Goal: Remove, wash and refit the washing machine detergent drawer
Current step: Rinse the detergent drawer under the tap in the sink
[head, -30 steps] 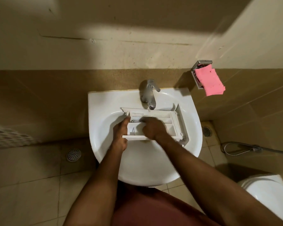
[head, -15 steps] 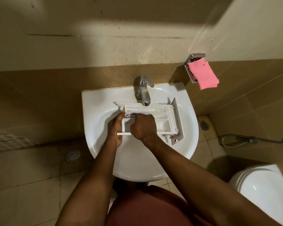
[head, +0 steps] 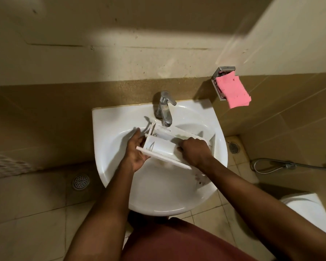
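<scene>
Washing stage. The detergent drawer (head: 163, 147) is held tilted over the basin (head: 109, 166), its far corner just below the tap (head: 165, 110), probably so that rinse water runs through the compartments and drains into the bowl. The left hand (head: 135, 152) grips the drawer's left end, thumb on top and fingers beneath, steadying it. The right hand (head: 194, 150) rests knuckles-up inside the drawer's right half, fingers curled; whether they clasp a scrubber cannot be told.
</scene>
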